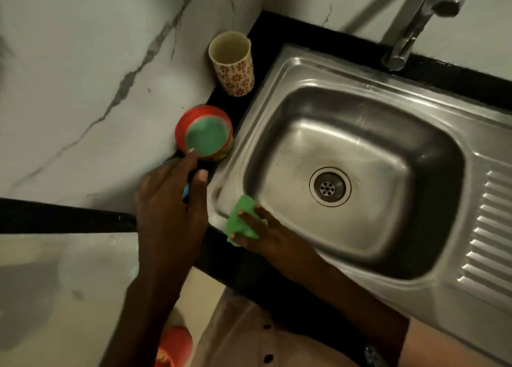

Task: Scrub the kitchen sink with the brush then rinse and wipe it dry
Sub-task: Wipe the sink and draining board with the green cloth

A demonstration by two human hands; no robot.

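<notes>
The left hand (169, 200) hovers over the dark counter edge (69, 217) beside the sink, its fingers loosely curved around a blue-handled item (185, 191) of which only a sliver shows under the palm; whether they truly grip it cannot be told. Just beyond its index fingertip sits a red round container (203, 132) with a green pad of soap inside, tilted toward the hand. Farther past those fingers, in the counter's corner against the marble wall, stands an upright flower-patterned cup (232, 64). To the right, the right hand (266, 233) lies with straight fingers pressing a green scrub pad (242, 217) flat onto the near left corner of the steel sink (357, 183), at the rim. Ahead of those fingertips the basin's drain (329, 186) lies well apart. The tap (415, 25) rises at the far right edge, above the drainboard ridges (487, 228).
</notes>
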